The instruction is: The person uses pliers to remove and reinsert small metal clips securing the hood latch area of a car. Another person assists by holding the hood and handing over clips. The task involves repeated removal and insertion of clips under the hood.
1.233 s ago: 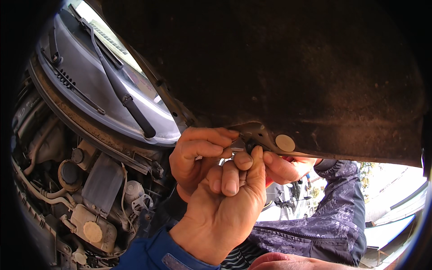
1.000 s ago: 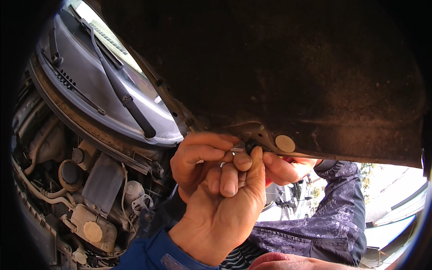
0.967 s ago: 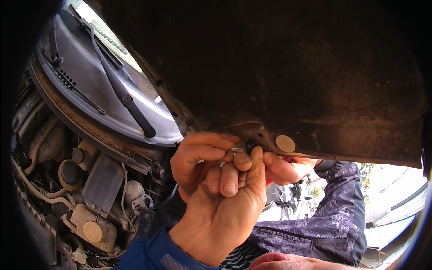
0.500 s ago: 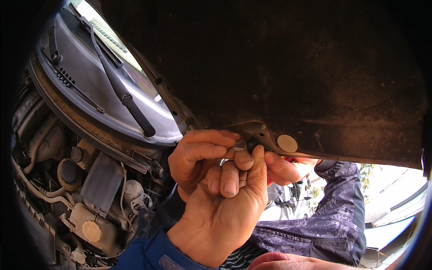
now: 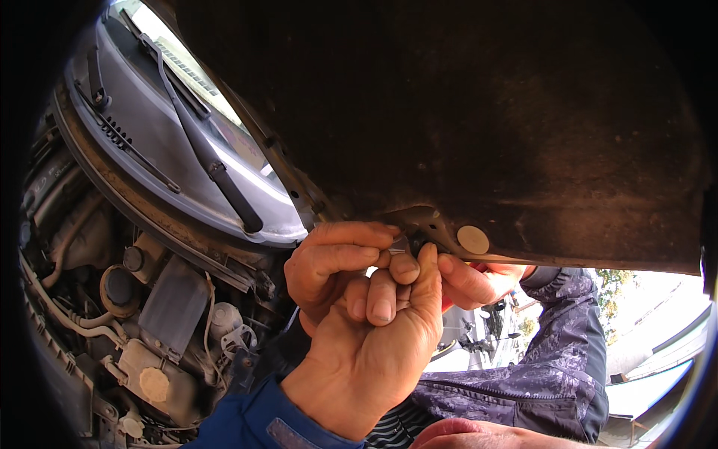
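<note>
Basically both hands bunched together under raised hood (image 5: pixel 486 112): left hand (image 5: pixel 329 262) & right hand (image 5: pixel 374 344) pinching small fastener (image 5: pixel 410 244) at hood bracket (image 5: pixel 434 224). Keep grip tight, turn square.

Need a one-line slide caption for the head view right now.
Two bare hands pinch a small fastener at the raised hood's underside, engine bay below left.
</note>
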